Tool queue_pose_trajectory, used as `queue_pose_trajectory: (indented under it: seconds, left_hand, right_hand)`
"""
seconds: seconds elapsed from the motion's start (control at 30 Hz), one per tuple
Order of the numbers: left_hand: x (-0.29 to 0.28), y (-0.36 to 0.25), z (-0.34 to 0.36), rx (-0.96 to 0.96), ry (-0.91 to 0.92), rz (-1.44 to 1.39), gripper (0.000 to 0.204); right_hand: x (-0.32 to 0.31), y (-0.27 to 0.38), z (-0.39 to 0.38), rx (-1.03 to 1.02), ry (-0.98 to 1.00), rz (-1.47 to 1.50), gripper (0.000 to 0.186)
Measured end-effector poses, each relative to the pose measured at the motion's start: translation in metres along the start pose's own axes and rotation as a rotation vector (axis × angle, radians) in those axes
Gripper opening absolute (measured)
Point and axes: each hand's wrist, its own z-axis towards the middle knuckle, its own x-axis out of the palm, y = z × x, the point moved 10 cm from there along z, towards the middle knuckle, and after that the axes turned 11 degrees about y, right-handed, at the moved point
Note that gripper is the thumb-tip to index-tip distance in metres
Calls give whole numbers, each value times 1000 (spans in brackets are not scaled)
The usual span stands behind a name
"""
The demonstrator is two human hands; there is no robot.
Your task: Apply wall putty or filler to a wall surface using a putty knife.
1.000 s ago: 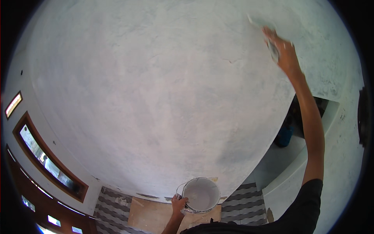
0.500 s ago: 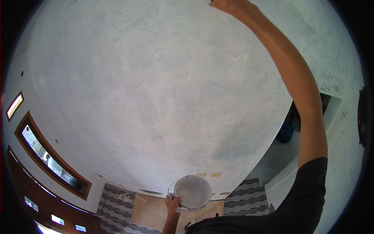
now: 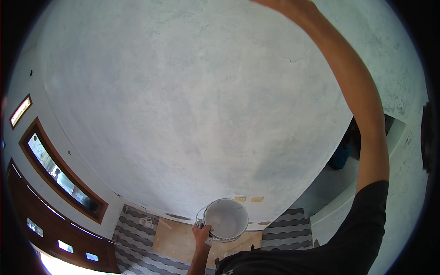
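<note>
One side of a round, pale-grey, plastic-looking bucket (image 3: pixel 229 205) is clamped by the bare left hand (image 3: pixel 201 233), low before the mottled white plastered wall (image 3: pixel 183 101). Right hand's (image 3: pixel 282 4) grip cannot be told, fingers unseen. Tipping could be caused by one-sided hold slackening.

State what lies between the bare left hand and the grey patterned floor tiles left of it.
In the head view, a flat tan board shows between the left hand and those tiles.

Left grip (image 3: pixel 201 234) on bucket (image 3: pixel 241 213); right arm (image 3: pixel 353 85) raised.
</note>
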Motion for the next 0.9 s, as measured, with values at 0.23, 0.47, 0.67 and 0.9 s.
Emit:
queue_pose_trajectory:
  seconds: [0.23, 0.47, 0.67, 0.9]
  left_hand:
    - [-3, 13, -15, -26, -111, -99, 31]
    - [0, -2, -20, -31, -138, -37, 25]
    - [-1, -4, -24, -59, -176, -72, 28]
    - [-1, 2, -32, -89, -181, -120, 34]
  right_hand:
    - [65, 6, 9, -21, -14, 23, 32]
    - [149, 93, -86, -133, -2, -69, 72]
    - [180, 147, -156, -204, 127, -61, 61]
    - [209, 223, -240, -201, 288, 32, 53]
